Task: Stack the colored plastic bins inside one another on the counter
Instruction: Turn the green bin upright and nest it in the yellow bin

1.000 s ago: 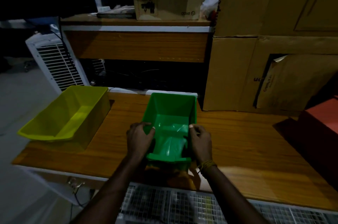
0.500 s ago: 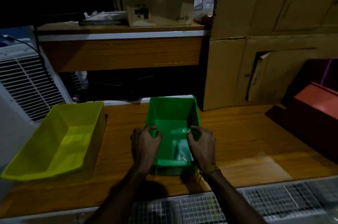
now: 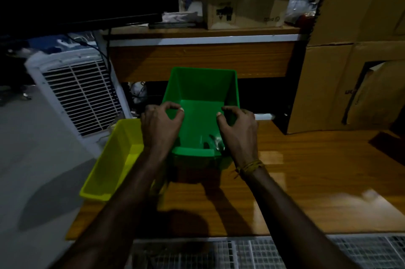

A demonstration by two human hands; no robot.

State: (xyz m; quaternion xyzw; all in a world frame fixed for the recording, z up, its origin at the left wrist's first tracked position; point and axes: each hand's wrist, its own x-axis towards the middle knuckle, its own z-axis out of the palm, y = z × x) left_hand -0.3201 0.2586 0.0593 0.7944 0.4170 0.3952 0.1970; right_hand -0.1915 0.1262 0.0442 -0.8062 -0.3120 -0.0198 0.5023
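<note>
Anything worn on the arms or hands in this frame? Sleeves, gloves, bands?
No gloves and no sleeves in view: both forearms are bare up to the frame edge. The right hand has a yellowish-brown thread band tied round its wrist, loose ends sticking out. The left hand and its wrist carry nothing. No rings are discernible.

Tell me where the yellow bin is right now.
In the head view the yellow bin sits at the counter's left edge, just left of the green bin held in both hands.

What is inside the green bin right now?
The green bin looks mostly empty: bare floor and walls, both thumbs hooked over its side walls. Something small and shiny lies near the front right corner, partly covered by the right hand; it is too blurred to identify.
</note>
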